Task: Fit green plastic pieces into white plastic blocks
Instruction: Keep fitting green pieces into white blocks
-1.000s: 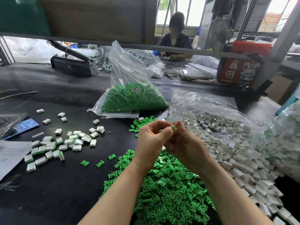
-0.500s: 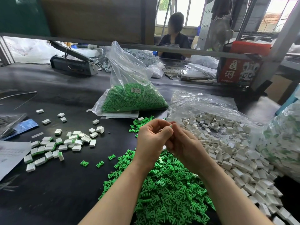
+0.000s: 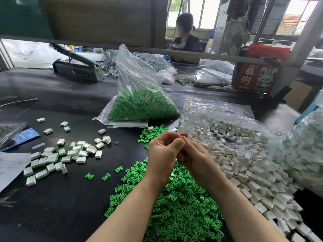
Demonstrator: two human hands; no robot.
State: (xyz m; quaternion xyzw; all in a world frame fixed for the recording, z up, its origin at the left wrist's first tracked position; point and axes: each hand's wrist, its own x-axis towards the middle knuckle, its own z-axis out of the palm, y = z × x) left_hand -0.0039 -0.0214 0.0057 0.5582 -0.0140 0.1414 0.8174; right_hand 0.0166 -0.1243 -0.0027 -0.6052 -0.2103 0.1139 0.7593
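**Both hands bunched together over the green pile**

The dark surface [image 3: 73, 203] fills most of the view. At about 3 o'clock a big open plastic bag spills white blocks [image 3: 248, 165] down toward 5 o'clock. A loose heap of green pieces [image 3: 176, 210] sits at 6 o'clock, right under the forearms. At 12 o'clock there's a clear bag of green pieces [image 3: 139, 107], standing half slumped. Over at 9 o'clock is a scatter of finished blocks [image 3: 57, 158], white with green edges showing.

Dead center, the left hand [image 3: 164, 154] and right hand [image 3: 195, 156] are pressed up against each other above the pile, fingers of both curled in tight. The grip looks like it's closed on something small between the fingertips, but honestly I can't tell what, the knuckles hide it.
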